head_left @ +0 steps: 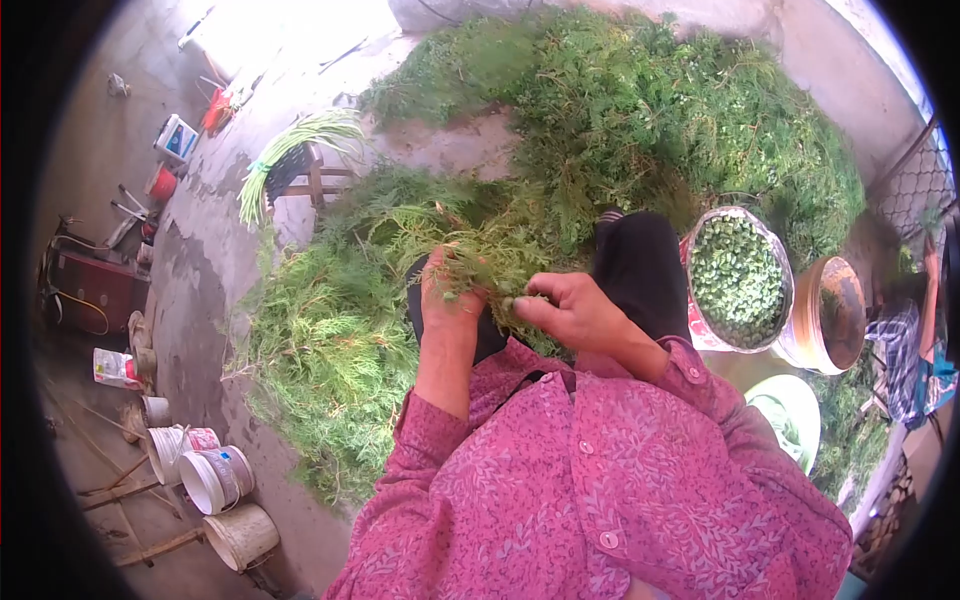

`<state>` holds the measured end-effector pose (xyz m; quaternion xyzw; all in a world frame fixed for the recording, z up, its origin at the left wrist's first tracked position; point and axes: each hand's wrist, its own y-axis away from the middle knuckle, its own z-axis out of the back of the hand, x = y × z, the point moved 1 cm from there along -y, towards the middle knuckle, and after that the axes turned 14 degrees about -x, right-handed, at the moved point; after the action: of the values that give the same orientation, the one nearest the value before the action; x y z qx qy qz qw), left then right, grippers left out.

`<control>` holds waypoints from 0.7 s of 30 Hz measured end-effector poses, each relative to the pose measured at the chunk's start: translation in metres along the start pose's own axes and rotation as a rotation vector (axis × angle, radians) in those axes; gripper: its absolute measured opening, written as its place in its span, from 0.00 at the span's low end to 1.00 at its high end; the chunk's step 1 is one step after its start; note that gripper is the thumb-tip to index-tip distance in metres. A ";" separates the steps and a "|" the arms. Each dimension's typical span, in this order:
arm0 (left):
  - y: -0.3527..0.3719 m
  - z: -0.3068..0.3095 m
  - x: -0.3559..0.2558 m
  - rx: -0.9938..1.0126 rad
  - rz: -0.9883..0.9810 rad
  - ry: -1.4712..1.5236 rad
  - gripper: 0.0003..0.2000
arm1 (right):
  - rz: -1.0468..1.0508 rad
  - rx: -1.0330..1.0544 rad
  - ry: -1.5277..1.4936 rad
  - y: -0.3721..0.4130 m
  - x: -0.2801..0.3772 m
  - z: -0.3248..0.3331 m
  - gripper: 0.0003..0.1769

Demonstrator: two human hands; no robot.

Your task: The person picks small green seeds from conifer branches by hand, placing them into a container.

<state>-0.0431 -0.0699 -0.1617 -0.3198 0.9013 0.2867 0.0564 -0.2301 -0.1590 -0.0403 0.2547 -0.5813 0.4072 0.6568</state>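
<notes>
My left hand [452, 290] is wrapped round a leafy green sprig [500, 245] above my lap. Just to its right, my right hand [565, 303] has thumb and fingers pinched together at the sprig's lower edge; whatever lies between them is too small to make out. Cut evergreen branches [330, 350] lie in a heap on the floor to the left, and a larger heap of branches [650, 110] spreads ahead. By my right knee stands a bucket [790, 285] filled with small green pieces [738, 280].
Right of that bucket is an open tan bucket [835, 315], with a pale green container [790, 420] nearer me. A bundle of green stems [257, 180] rests on a small stool [315, 180]. Several white buckets [205, 480] and a dark red box [95, 290] line the left side.
</notes>
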 end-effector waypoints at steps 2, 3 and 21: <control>-0.011 0.007 0.000 0.105 0.078 0.099 0.06 | -0.309 0.094 -0.296 0.003 -0.002 -0.001 0.10; -0.015 0.011 0.001 0.104 0.081 0.096 0.06 | -0.610 0.191 -0.592 0.004 -0.003 -0.003 0.10; 0.030 -0.043 0.005 -0.063 -0.520 -0.760 0.06 | -0.697 0.086 -0.726 0.017 0.020 -0.002 0.15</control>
<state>-0.0614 -0.0775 -0.1128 -0.4090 0.6973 0.3873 0.4433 -0.2433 -0.1433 -0.0236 0.5857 -0.6353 0.0726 0.4981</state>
